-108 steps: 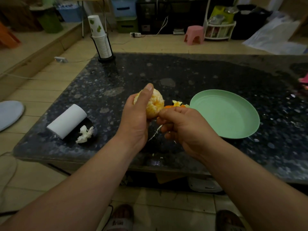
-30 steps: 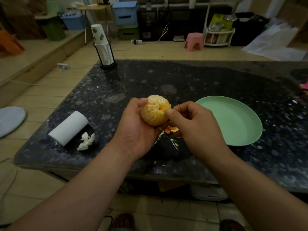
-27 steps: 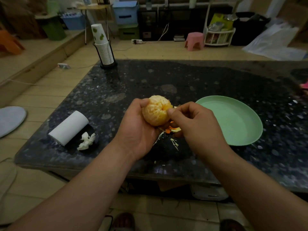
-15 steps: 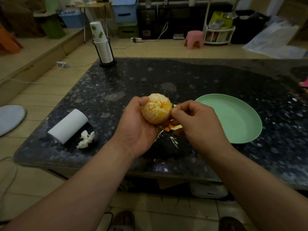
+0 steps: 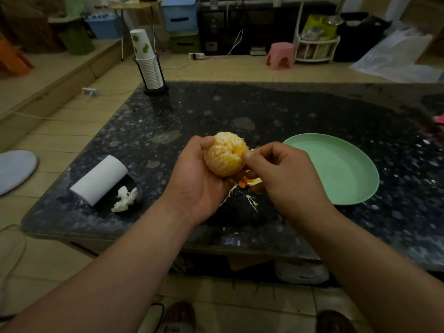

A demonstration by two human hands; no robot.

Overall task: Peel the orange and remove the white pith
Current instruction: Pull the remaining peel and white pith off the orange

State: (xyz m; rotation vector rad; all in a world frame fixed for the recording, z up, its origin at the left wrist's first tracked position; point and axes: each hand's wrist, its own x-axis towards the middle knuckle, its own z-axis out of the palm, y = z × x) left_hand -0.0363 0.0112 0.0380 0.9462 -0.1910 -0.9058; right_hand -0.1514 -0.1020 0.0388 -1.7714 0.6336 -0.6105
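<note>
A peeled orange [image 5: 224, 155] with thin white pith threads on its segments sits in my left hand [image 5: 195, 181], whose fingers curl round it above the dark stone table [image 5: 276, 111]. My right hand [image 5: 283, 179] pinches at the orange's right side with thumb and forefinger. Pieces of orange peel [image 5: 247, 182] lie on the table under my hands, partly hidden. Loose white pith strands [image 5: 252, 203] lie beside them.
A green plate [image 5: 341, 167] sits right of my hands. A white paper roll [image 5: 99, 180] and a crumpled tissue [image 5: 125, 199] lie at the left. A stack of paper cups [image 5: 146, 63] in a holder stands at the far left corner.
The orange has been turned in my left hand so its centre faces up. My right hand came up from below it and now pinches at its right side. The view shifted slightly.
</note>
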